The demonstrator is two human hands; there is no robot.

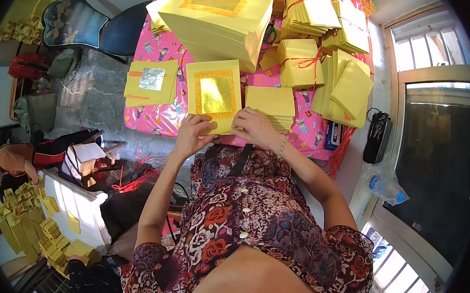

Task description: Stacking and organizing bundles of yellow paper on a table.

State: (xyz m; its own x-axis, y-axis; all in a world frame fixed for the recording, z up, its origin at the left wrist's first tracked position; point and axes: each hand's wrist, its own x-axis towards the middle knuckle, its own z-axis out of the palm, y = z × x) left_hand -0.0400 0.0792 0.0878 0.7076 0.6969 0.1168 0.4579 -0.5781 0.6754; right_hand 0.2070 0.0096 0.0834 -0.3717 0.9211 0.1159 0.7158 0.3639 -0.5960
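A sheet of yellow joss paper (213,79) with a gold foil square and an orange border lies at the table's near edge. My left hand (195,135) has its bent fingers closed on the near left corner of this sheet. At the near right corner, my right hand (255,127) grips the same sheet with curled fingers, and its wrist wears a beaded bracelet. The near edge looks bent up between the two hands. To the left lie flat sheets with a silver square (152,79); close by on the right sits a small stack of plain yellow paper (271,101).
A tall stack of yellow paper (216,28) stands just beyond the hands on the pink table cover (155,116). Bundles tied with red string (300,64) fill the right side. Scissors (270,35) lie behind. At left are a blue chair (80,24) and another person's hand (29,173).
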